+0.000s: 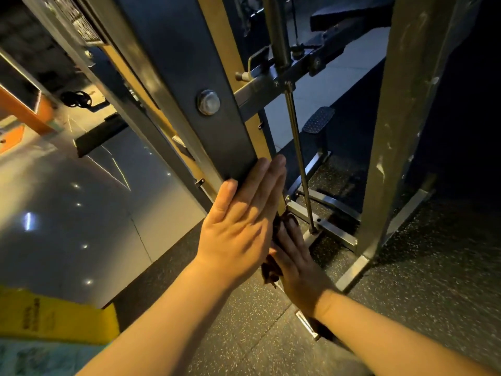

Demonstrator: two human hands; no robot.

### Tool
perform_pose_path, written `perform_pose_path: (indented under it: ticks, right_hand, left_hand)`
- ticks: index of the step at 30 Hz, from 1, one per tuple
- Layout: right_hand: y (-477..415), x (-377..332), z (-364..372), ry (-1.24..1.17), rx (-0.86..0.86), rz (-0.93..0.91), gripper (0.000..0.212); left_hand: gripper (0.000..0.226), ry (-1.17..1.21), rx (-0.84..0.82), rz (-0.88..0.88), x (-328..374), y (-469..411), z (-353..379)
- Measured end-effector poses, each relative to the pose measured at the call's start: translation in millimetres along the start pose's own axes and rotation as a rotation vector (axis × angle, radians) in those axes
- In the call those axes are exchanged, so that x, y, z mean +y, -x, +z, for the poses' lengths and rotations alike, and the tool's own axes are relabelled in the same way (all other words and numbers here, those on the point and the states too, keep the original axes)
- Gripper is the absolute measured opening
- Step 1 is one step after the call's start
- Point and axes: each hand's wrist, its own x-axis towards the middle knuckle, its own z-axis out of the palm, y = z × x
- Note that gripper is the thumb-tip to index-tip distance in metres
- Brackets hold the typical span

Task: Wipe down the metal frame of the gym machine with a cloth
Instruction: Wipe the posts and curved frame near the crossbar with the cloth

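While my left hand [241, 226] lies flat, fingers straight and together, on the dark grey metal frame post [189, 77] of the gym machine, the crumpled dark reddish-brown cloth [269, 270] sits just below, pressed against the post by my right hand [298, 272], fingers stretched along it. Further right stand a thin steel rod [298, 158] and a scuffed silver upright [401, 104].

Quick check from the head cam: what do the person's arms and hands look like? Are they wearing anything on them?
Nothing worn shows. The left hand and right hand are bare, with no gloves, and no rings show on the sides facing the camera. The left forearm and right forearm are bare to the picture's edge: no sleeves, watch or bands in view.
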Motion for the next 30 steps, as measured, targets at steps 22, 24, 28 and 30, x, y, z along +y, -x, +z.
perform_pose_path:
  ticks: [22, 24, 28, 30]
  right_hand:
    - [-83, 45, -69, -0.043, -0.085, -0.716, 0.044]
    - [-91, 36, -72, -0.077, -0.069, -0.654, 0.059]
    - [-82, 35, -74, -0.132, -0.193, -0.611, 0.082]
    - [-82, 40, -76, -0.107, -0.260, -0.640, 0.080]
  left_hand:
    - [0.067, 0.757, 0.019, -1.043, 118, 18, -43]
    - [0.077, 0.857, 0.056, -1.140, 141, 10, -49]
    - [0.093, 0.884, 0.048, -1.098, 166, 22, -36]
    - [0.098, 0.877, 0.015, -1.154, 169, 22, -26]
